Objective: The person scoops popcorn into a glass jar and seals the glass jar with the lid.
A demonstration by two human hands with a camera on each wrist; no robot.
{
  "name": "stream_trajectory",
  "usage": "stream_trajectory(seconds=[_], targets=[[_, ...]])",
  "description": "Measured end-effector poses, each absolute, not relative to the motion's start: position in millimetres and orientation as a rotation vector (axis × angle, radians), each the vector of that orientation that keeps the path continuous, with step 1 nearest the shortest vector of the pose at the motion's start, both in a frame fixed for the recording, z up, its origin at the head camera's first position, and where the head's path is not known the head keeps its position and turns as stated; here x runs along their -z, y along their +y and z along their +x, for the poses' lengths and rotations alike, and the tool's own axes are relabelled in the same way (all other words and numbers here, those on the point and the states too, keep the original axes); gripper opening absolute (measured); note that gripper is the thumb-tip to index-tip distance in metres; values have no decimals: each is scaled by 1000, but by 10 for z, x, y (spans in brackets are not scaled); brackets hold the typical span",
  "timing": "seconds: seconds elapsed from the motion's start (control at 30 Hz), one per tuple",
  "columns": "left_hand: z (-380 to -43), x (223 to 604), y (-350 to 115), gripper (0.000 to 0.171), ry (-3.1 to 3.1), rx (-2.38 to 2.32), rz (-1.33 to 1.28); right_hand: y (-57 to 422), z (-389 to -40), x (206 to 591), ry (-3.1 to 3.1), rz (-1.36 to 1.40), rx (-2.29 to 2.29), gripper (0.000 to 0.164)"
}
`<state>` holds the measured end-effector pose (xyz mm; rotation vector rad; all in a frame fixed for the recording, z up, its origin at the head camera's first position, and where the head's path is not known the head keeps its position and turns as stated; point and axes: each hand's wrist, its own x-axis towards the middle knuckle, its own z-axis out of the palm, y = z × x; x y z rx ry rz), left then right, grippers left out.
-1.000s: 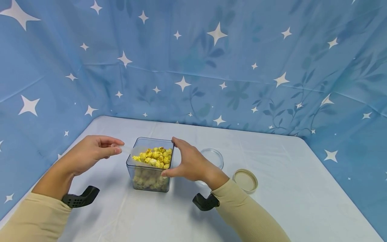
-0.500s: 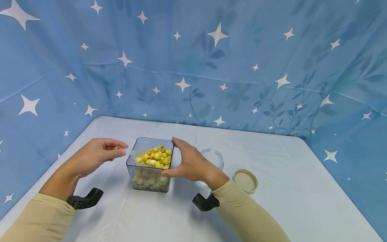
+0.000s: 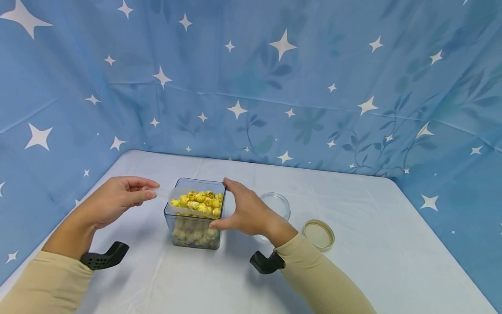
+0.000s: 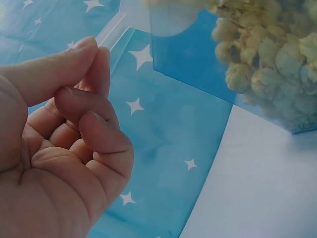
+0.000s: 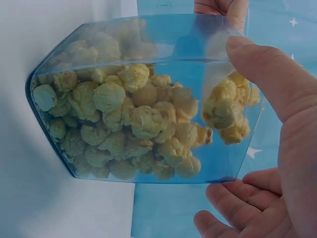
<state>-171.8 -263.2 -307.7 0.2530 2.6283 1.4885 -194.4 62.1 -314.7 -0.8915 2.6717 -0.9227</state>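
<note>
My left hand [image 3: 121,198] pinches the handle of a translucent scoop [image 3: 174,195] between thumb and index finger, its other fingers curled in the left wrist view. The scoop's bowl lies inside a clear bluish square container [image 3: 188,184], which stands on the table partly filled with yellow popcorn [image 5: 129,99]. In the right wrist view, a small cluster of popcorn [image 5: 223,111] sits in the scoop, near the container's mouth and apart from the pile below. My right hand [image 3: 247,211] grips the container at its rim, thumb on the near side and fingers at the far corner.
Behind my right forearm stands a clear round jar [image 3: 276,205], partly hidden. A beige round lid [image 3: 318,234] lies to the right of it on the white-covered table [image 3: 372,261]. A blue star-patterned cloth [image 3: 251,87] hangs behind and at both sides.
My left hand moved right and down with the scoop toward the popcorn, then back left and up. The scoop now shows higher with popcorn in it. My right hand and the container stayed put.
</note>
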Motion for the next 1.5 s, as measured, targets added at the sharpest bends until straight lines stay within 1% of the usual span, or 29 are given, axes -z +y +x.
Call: stream_trajectory(seconds=[0.23,0.57,0.83,1.17,1.27,1.43,1.5], targets=[[-1726,3048,-2666,42,2631,-1499,256,622,-1940,3149,2671,-888,923,106],[-1726,3030,-2725,40,2619,-1563,269,615,-1942,3151,2678,-877,914,107],[-1722,3038,-2767,25,2586,-1623,265,613,-1935,3156,2689,-892,916,107],[-1708,3013,-2748,22,2587,-1627,267,656,-1891,3097,2683,-885,937,111],[-1719,2995,-2734,23,2583,-1636,275,703,-1894,3063,2699,-902,977,109],[-1750,2961,-2691,33,2583,-1634,296,846,-1906,2991,2754,-912,1020,105],[-1761,2953,-2671,33,2580,-1643,300,920,-1908,2958,2786,-902,1020,104]])
